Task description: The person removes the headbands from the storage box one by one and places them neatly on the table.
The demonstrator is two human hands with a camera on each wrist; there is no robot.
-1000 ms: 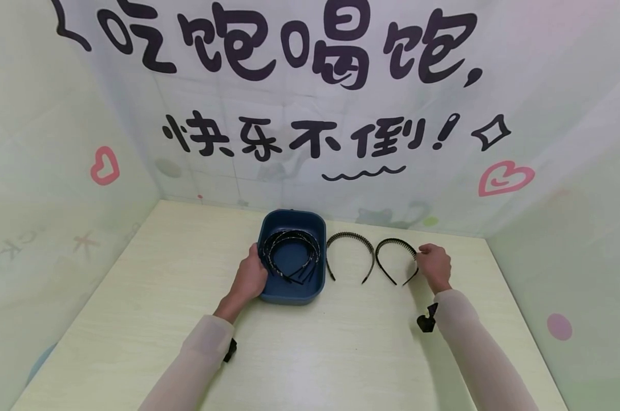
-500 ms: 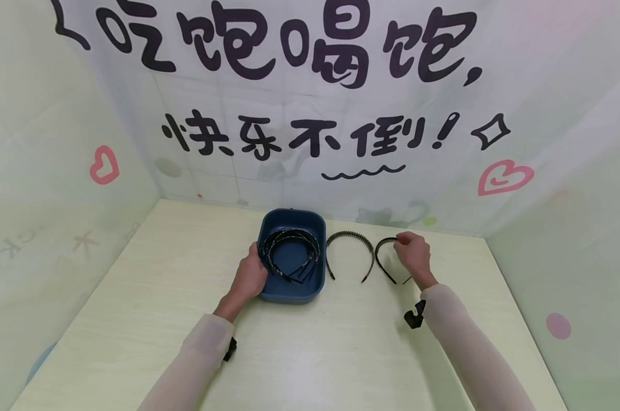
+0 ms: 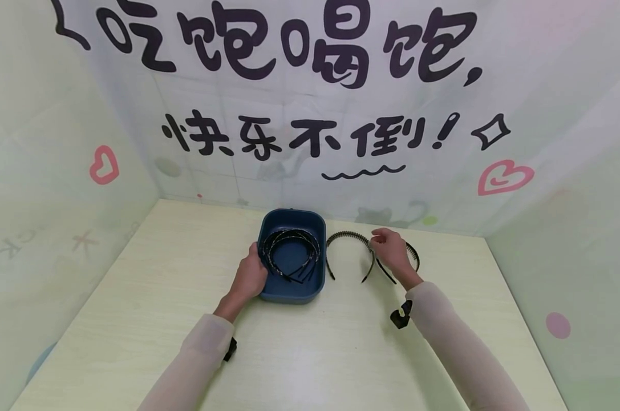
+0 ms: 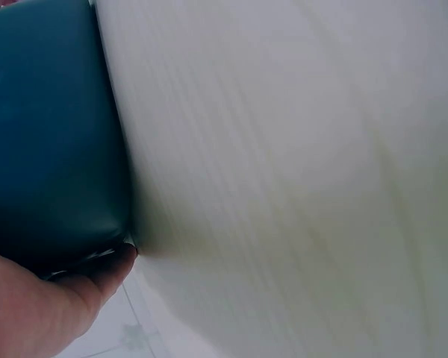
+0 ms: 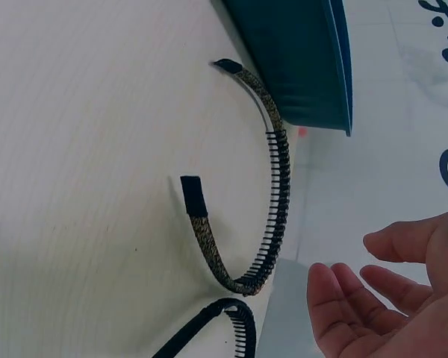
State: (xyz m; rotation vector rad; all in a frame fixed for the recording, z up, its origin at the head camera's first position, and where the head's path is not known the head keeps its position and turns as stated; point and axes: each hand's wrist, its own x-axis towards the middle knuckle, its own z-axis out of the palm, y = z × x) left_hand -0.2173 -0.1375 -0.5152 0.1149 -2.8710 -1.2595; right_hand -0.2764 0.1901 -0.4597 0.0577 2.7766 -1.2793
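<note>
My left hand (image 3: 249, 274) grips the left side of a blue plastic bin (image 3: 289, 298). In the left wrist view its fingers (image 4: 108, 276) lie against the bin's outer wall (image 4: 52, 134). Several dark headbands (image 3: 291, 233) lie stacked inside. To the bin's right rests a brown-speckled toothed headband (image 3: 348, 234) with black tips. Beside it is a black toothed headband (image 3: 417, 260), partly covered from the head camera by my right hand (image 3: 392, 254). That hand hovers over the place where the two bands meet, fingers loosely bent and holding nothing in the right wrist view.
The pale wooden table (image 3: 310, 354) spreads in front of the bin and headbands. A printed white cloth (image 3: 289, 182) hangs behind them, with more cloth on the left and right sides. Black wrist devices (image 3: 402, 315) sit at the sleeves.
My right hand has moved left, from the black headband's right side across to its left side by the speckled one. The left hand, bin and headbands stay where they were.
</note>
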